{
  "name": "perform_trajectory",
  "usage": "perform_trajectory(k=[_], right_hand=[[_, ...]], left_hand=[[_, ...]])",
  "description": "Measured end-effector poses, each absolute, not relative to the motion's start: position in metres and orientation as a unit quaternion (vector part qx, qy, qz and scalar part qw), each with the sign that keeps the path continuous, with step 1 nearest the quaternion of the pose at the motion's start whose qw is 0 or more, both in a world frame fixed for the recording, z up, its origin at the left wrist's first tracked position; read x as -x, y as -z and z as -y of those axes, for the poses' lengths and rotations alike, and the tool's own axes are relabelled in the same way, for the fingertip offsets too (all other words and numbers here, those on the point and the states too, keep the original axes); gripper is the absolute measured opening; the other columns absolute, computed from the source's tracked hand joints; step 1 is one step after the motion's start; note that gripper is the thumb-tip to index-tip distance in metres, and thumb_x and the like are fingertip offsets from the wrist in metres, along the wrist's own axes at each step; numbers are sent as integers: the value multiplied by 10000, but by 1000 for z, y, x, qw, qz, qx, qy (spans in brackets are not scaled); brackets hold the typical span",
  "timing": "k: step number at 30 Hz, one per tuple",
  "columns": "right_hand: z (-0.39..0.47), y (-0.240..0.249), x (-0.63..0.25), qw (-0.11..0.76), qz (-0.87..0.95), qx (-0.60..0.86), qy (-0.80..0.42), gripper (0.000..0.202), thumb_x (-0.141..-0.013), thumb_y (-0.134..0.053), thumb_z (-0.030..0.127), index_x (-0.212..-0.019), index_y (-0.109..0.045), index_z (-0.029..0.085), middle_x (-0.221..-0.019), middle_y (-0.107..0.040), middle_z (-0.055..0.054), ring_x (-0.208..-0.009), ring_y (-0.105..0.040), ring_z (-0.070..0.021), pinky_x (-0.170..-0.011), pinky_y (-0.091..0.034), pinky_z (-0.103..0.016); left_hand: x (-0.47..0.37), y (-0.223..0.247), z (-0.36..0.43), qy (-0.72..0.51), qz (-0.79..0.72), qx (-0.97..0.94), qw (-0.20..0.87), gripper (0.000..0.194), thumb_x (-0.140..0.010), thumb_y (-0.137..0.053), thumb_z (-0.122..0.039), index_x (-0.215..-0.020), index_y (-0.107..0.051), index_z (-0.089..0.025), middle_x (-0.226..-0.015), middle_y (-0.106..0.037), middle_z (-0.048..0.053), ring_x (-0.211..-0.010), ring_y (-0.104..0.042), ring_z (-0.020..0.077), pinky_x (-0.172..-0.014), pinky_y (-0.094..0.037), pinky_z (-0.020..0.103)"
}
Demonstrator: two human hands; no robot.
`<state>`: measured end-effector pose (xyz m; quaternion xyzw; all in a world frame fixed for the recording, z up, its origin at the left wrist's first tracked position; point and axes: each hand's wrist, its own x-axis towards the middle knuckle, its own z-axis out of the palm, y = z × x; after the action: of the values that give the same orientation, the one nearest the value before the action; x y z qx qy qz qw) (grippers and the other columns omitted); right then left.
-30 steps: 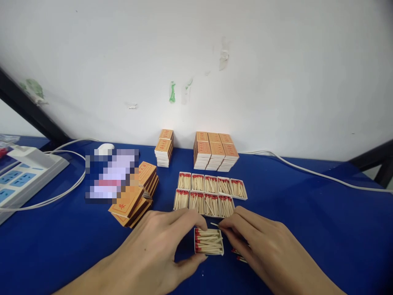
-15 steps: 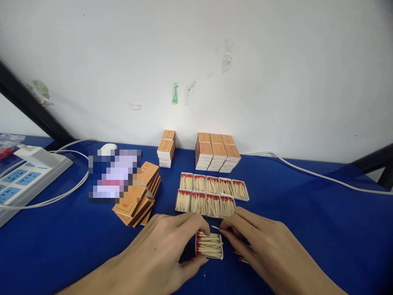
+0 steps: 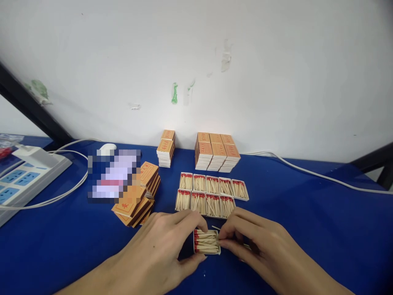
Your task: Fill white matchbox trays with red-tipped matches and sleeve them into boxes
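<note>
A small white matchbox tray (image 3: pixel 206 253), filled with red-headed matches (image 3: pixel 206 241), lies on the blue table in front of me. My left hand (image 3: pixel 172 241) grips it between a curled index finger at the far side and the thumb at the near side. At the tray's right end, my right hand (image 3: pixel 248 241) has thumb and forefinger pinched together against the match ends; what is between them is hidden. A loose match (image 3: pixel 215 227) shows just behind those fingertips. Part of another small pile shows under my right palm, mostly covered.
Two rows of filled trays (image 3: pixel 211 196) lie just beyond my hands. Closed matchboxes stand stacked by the wall (image 3: pixel 218 151), with a smaller stack (image 3: pixel 166 149) to their left. Orange box sleeves (image 3: pixel 130 203) are piled left, near a blurred phone (image 3: pixel 116 172) and a power strip (image 3: pixel 27 176).
My right fingers have come left and down onto the tray's right end. The tray has shifted slightly left and away from me, with my left hand still around it.
</note>
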<state>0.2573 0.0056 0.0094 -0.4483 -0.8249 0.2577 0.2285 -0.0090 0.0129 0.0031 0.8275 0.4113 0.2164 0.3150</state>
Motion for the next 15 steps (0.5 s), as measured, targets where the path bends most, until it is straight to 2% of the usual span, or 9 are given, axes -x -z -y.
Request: perform_trajectory(k=[7, 15], right_hand=[[-5, -13, -264, 239, 836, 438, -226, 225, -1134, -666, 117, -995, -737, 279, -963, -764, 22, -744, -754, -130, -656, -598, -194], [-9, -25, -270, 236, 822, 456, -246, 208, -1133, -713, 215, -943, -737, 295, -934, -776, 29, -742, -761, -137, -685, -626, -210]], left_hand=[[10, -4, -14, -211, -411, -829, 315, 436, -880, -908, -59, -1189, -710, -295, -1033, -798, -75, -723, -681, 159, -660, -459, 302], [9, -8, -16, -202, -395, -831, 334, 346, -908, -884, -37, -1100, -721, -274, -1062, -774, -55, -836, -729, 183, -734, -504, 306]])
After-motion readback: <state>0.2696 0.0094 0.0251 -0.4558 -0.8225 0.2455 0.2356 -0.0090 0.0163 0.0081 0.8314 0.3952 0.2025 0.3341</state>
